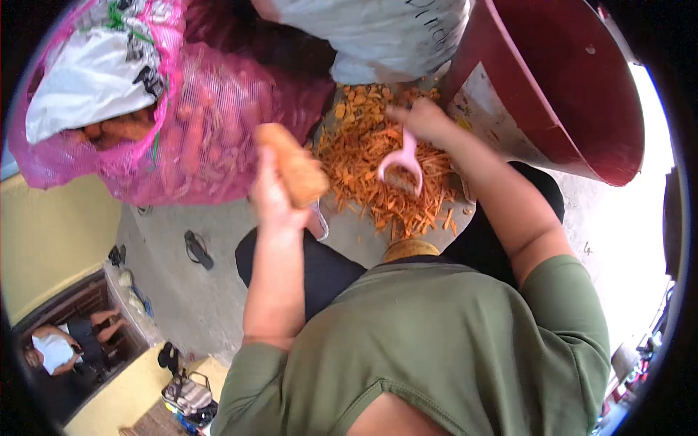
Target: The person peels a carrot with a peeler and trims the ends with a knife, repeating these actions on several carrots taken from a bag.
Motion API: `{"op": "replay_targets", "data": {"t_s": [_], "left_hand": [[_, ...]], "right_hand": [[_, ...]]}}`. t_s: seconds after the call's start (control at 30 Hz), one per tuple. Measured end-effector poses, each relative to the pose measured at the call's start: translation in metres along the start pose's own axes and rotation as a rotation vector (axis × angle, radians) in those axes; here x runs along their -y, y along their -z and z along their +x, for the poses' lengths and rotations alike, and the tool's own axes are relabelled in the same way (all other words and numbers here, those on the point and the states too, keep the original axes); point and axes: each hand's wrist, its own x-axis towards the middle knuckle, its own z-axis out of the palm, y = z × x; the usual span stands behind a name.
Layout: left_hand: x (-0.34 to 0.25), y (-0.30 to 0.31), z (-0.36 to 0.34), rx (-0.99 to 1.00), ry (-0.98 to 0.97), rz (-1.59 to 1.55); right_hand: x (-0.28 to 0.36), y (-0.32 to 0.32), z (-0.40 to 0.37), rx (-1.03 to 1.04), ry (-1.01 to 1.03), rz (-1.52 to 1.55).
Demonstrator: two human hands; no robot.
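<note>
A thick orange carrot [297,168] is gripped in my left hand [272,195], held up to the left of the pile of peelings. My right hand [427,122] is closed around the handle of a pink peeler [401,161], whose forked head points back toward me. Carrot and peeler are apart. Below both hands, orange peelings [371,190] lie heaped on the floor, with chunkier pieces at the far end. The right hand's fingers are a little blurred, and the peeler's handle is partly hidden by them.
A pink mesh sack [211,138] full of roots stands at the left, and a white sack [392,36] at the far side. To the right is a large dark red tub [509,94]. A flip-flop [198,250] lies on the floor; another person [62,349] sits in a doorway.
</note>
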Motion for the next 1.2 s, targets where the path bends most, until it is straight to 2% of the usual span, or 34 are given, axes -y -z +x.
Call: {"op": "replay_targets", "data": {"t_s": [0.07,0.17,0.2,0.27,0.3,0.43,0.53,0.57,0.6,0.67,0.73,0.8,0.87,0.9,0.93,1.0,1.1,1.2], "left_hand": [[0.04,0.013,0.013,0.176,0.297,-0.213],[0.063,0.009,0.02,0.133,0.462,-0.177],[0.064,0.005,0.021,0.178,0.477,-0.184],[0.066,0.0,0.023,0.269,0.5,-0.2],[0.07,0.003,0.027,0.248,0.498,-0.231],[0.076,-0.004,0.022,0.125,0.531,-0.144],[0.073,-0.008,0.012,0.089,0.59,0.069],[0.068,-0.008,0.004,0.235,0.527,0.197],[0.074,0.002,0.006,0.357,0.673,0.119],[0.066,0.002,0.001,0.376,0.726,0.068],[0.06,0.0,0.001,0.374,0.674,0.083],[0.058,0.002,0.002,0.317,0.624,0.084],[0.064,0.007,0.008,0.21,0.584,0.067],[0.067,0.013,0.012,0.253,0.605,0.022],[0.07,0.016,0.015,0.238,0.613,-0.003],[0.073,0.019,0.019,0.209,0.63,-0.051],[0.072,0.014,0.018,0.239,0.625,-0.113],[0.068,0.009,0.017,0.244,0.649,-0.137]], "right_hand": [[0.008,0.006,-0.003,-0.051,0.034,0.356],[0.016,0.001,-0.004,-0.059,0.055,0.48],[0.023,-0.001,-0.015,-0.063,0.096,0.435],[0.022,-0.015,-0.013,-0.243,0.241,0.151],[0.035,-0.009,-0.025,-0.175,0.189,0.009],[0.05,-0.02,-0.04,-0.17,0.191,-0.066],[0.047,-0.025,-0.03,-0.364,0.249,-0.141],[0.042,-0.021,-0.016,-0.431,0.163,-0.173],[0.034,-0.012,0.001,-0.499,0.071,-0.203],[0.028,0.017,0.011,-0.587,0.044,-0.204],[-0.017,0.027,0.061,-0.712,0.041,0.036],[-0.023,0.023,0.069,-0.665,0.05,0.196],[-0.001,0.015,0.032,-0.455,0.06,0.264],[0.012,0.005,0.017,-0.379,-0.007,0.31],[0.03,0.001,-0.01,-0.202,-0.014,0.379],[0.04,-0.01,-0.031,-0.084,0.078,0.252],[0.039,-0.022,-0.04,-0.08,0.269,-0.014],[0.042,-0.024,-0.04,-0.109,0.317,-0.055]]}}
